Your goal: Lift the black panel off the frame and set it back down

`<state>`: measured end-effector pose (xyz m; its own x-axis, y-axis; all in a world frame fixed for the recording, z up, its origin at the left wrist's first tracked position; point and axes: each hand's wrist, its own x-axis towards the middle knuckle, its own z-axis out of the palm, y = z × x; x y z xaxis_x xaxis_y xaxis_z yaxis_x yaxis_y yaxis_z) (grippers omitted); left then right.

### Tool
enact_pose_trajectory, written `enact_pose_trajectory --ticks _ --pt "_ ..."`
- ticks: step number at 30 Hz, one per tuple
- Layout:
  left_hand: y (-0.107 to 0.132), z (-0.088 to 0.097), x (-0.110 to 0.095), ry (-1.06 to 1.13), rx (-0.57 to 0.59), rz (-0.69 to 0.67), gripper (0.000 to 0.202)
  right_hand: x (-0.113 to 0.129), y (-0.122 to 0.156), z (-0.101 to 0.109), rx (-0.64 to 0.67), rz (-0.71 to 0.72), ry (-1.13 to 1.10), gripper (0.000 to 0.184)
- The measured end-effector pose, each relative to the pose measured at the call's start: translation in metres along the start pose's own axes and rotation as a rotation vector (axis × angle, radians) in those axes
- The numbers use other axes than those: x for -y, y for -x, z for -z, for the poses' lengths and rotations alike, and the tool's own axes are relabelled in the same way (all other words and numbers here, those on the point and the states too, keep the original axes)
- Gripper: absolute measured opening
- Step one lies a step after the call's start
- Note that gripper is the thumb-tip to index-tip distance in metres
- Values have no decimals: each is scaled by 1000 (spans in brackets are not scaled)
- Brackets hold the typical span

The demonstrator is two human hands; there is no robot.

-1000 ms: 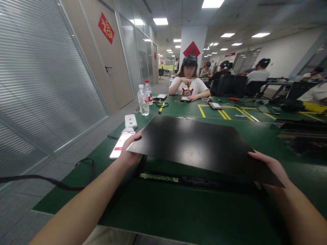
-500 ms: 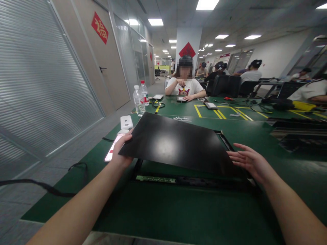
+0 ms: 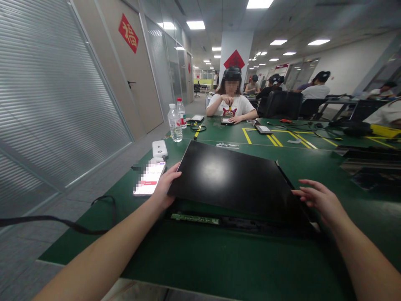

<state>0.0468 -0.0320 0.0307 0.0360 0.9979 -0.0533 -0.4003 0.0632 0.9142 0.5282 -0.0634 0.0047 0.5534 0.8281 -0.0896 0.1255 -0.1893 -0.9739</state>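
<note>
A large thin black panel lies almost flat over a black frame on the green table. My left hand grips the panel's left edge, thumb on top and fingers beneath. My right hand hovers by the panel's right edge with fingers spread, holding nothing. A green circuit strip shows on the frame's near edge, below the panel.
A lit phone and a white power bank lie left of the panel. Two water bottles stand farther back. A person sits across the table handling a small device. A black cable trails off the left edge.
The panel has come down from a raised tilt to nearly flat on the frame. My right hand let go of its right corner and now hovers open beside it.
</note>
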Motion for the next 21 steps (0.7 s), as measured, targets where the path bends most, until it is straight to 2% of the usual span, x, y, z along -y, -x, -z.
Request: enact_pose_trajectory --ticks 16,21 --pt "-2 4 5 3 23 3 74 -9 -4 1 -9 52 3 43" --pt "-3 5 6 16 40 -6 79 -7 -2 0 -25 36 1 42"
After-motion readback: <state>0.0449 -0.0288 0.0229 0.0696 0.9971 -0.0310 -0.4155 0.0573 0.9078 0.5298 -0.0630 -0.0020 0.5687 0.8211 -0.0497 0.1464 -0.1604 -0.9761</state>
